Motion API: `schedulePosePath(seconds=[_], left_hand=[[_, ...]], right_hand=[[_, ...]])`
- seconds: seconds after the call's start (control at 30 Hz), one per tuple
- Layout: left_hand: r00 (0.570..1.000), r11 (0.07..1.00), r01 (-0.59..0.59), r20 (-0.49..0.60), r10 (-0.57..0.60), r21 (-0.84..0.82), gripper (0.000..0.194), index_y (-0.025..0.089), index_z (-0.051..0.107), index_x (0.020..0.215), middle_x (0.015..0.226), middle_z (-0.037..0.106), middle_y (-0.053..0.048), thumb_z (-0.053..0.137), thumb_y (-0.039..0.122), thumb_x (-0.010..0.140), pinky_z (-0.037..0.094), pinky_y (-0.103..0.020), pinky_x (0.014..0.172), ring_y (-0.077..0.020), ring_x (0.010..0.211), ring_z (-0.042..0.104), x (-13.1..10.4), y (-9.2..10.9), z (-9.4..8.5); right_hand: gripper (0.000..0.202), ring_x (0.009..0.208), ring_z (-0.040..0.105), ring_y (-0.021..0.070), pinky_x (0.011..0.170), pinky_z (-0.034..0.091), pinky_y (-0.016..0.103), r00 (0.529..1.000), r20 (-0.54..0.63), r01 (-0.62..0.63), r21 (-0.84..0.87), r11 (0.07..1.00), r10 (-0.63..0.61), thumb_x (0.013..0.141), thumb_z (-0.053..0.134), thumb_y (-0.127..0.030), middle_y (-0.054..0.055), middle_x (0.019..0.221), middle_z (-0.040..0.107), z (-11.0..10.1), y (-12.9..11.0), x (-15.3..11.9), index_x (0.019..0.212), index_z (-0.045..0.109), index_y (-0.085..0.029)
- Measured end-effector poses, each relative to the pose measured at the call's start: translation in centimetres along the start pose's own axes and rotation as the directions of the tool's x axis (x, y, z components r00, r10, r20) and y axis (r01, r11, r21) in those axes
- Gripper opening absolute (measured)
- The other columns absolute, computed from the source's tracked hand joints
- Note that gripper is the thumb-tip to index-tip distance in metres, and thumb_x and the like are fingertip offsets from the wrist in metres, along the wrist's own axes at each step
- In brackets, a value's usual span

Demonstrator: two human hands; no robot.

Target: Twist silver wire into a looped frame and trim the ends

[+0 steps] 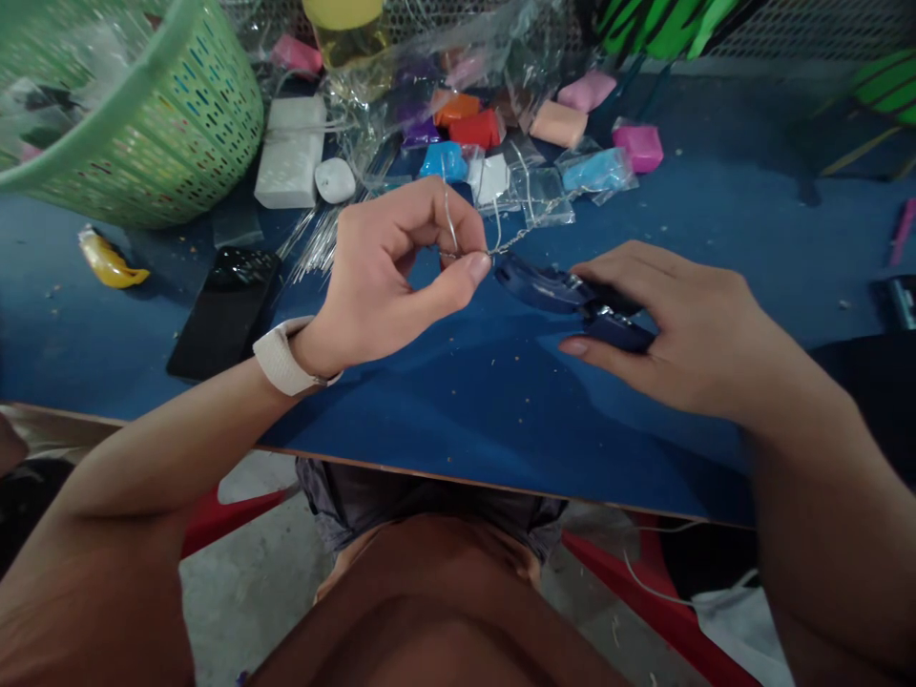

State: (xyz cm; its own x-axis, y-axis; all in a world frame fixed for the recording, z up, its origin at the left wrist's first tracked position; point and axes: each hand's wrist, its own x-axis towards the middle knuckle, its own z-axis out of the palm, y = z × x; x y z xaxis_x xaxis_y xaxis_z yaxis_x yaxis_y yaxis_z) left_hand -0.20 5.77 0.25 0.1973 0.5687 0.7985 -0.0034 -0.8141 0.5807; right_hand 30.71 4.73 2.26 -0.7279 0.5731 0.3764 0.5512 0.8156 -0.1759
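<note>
Between the thumb and forefinger of my left hand (407, 277) is a thin silver wire, pinched near one end. This twisted wire (530, 227) runs off to the upper right, with straight ends sticking up beside the fingers. My right hand (687, 329) is closed around a dark blue hand tool (544, 286) with small metal parts at its joint; its exact kind is unclear. The tool's curved front end is close to my left fingertips, just below the wire. Whether it touches the wire I cannot tell. A bundle of straight silver wires (315, 243) lies behind my left wrist.
A green plastic basket (207, 124) stands at the back left. In front of it lie a black phone (225, 310) and a yellow object (111, 260). Small colourful bagged packets, such as a red one (476, 129), spread across the back. A white block (290, 153) is near the basket.
</note>
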Motion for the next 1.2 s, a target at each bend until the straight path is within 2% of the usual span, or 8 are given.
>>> schedulePosePath(seconds=[0.13, 0.33, 0.47, 0.63, 0.7, 0.8, 1.0, 1.2], left_hand=[[1.000, 0.999, -0.013, 0.022, 0.014, -0.036, 0.024, 0.022, 0.077, 0.094, 0.081, 0.075, 0.000, 0.096, 0.036, 0.100, 0.055, -0.025, 0.060, -0.0106, 0.064, 0.065, 0.0, -0.3, 0.1], [0.991, 0.996, 0.062, 0.124, -0.055, -0.061, 0.027, 0.024, 0.077, 0.093, 0.084, 0.074, -0.002, 0.094, 0.042, 0.102, 0.057, -0.029, 0.066, -0.0135, 0.071, 0.067, 0.0, 0.0, -0.4], [0.975, 0.985, 0.132, 0.193, -0.109, -0.111, 0.025, 0.026, 0.078, 0.092, 0.083, 0.072, -0.003, 0.096, 0.041, 0.100, 0.055, -0.033, 0.067, -0.0162, 0.073, 0.067, 0.2, 0.0, -0.9], [0.953, 0.974, 0.165, 0.280, -0.116, -0.156, 0.033, 0.026, 0.077, 0.092, 0.078, 0.068, -0.001, 0.093, 0.054, 0.102, 0.050, -0.033, 0.063, -0.0153, 0.069, 0.061, 0.3, -0.5, -1.3], [0.942, 0.967, 0.199, 0.304, -0.144, -0.158, 0.027, 0.025, 0.076, 0.093, 0.078, 0.067, 0.000, 0.089, 0.046, 0.105, 0.048, -0.032, 0.064, -0.0135, 0.067, 0.057, 0.3, -0.5, -1.4], [0.935, 0.960, 0.239, 0.302, -0.186, -0.149, 0.023, 0.022, 0.075, 0.091, 0.078, 0.065, -0.001, 0.089, 0.034, 0.104, 0.049, -0.031, 0.068, -0.0122, 0.068, 0.057, 0.2, -0.2, -1.4], [0.937, 0.966, 0.247, 0.275, -0.217, -0.081, 0.031, 0.022, 0.076, 0.090, 0.086, 0.070, -0.005, 0.090, 0.046, 0.104, 0.051, -0.034, 0.070, -0.0167, 0.076, 0.066, 0.1, -0.2, -1.6], [0.939, 0.968, 0.238, 0.273, -0.208, -0.083, 0.029, 0.023, 0.074, 0.090, 0.076, 0.063, 0.000, 0.091, 0.044, 0.102, 0.053, -0.033, 0.070, -0.0153, 0.072, 0.063, -0.3, -0.6, -1.7]], right_hand=[[0.065, 0.093, 0.084, 0.0344, 0.066, 0.062, 0.045, 1.000, -0.010, 0.014, -0.107, 0.994, -0.015, 0.122, 0.051, -0.070, 0.018, 0.126, 0.082, -0.2, -0.4, 0.1, 0.142, 0.072, -0.013], [0.054, 0.095, 0.083, 0.0363, 0.081, 0.066, 0.049, 0.990, -0.051, 0.113, -0.268, 0.957, -0.131, 0.121, 0.060, -0.065, 0.016, 0.121, 0.083, -0.7, -0.1, -0.1, 0.139, 0.071, -0.015], [0.053, 0.092, 0.080, 0.0336, 0.081, 0.067, 0.048, 0.985, -0.040, 0.148, -0.302, 0.942, -0.167, 0.120, 0.062, -0.063, 0.016, 0.121, 0.083, -0.8, 0.1, -0.2, 0.141, 0.070, -0.015], [0.054, 0.094, 0.080, 0.0335, 0.083, 0.067, 0.047, 0.980, -0.045, 0.168, -0.315, 0.934, -0.191, 0.121, 0.061, -0.063, 0.016, 0.123, 0.083, -0.8, 0.3, -0.3, 0.143, 0.069, -0.014], [0.052, 0.092, 0.079, 0.0324, 0.080, 0.065, 0.046, 0.980, -0.047, 0.168, -0.322, 0.932, -0.193, 0.122, 0.061, -0.061, 0.016, 0.123, 0.084, -0.9, 0.3, -0.4, 0.142, 0.069, -0.014], [0.051, 0.087, 0.076, 0.0290, 0.076, 0.061, 0.044, 0.981, -0.047, 0.160, -0.329, 0.931, -0.186, 0.122, 0.059, -0.063, 0.012, 0.120, 0.085, -0.9, 0.2, -0.5, 0.140, 0.069, -0.017], [0.047, 0.078, 0.069, 0.0257, 0.070, 0.055, 0.042, 0.977, -0.076, 0.161, -0.337, 0.928, -0.197, 0.123, 0.058, -0.061, 0.009, 0.119, 0.087, -0.9, 0.1, -0.7, 0.140, 0.069, -0.019], [0.048, 0.076, 0.066, 0.0245, 0.068, 0.053, 0.040, 0.978, -0.077, 0.158, -0.345, 0.925, -0.195, 0.124, 0.053, -0.064, 0.005, 0.111, 0.086, -1.1, -0.1, -0.7, 0.138, 0.069, -0.021]])
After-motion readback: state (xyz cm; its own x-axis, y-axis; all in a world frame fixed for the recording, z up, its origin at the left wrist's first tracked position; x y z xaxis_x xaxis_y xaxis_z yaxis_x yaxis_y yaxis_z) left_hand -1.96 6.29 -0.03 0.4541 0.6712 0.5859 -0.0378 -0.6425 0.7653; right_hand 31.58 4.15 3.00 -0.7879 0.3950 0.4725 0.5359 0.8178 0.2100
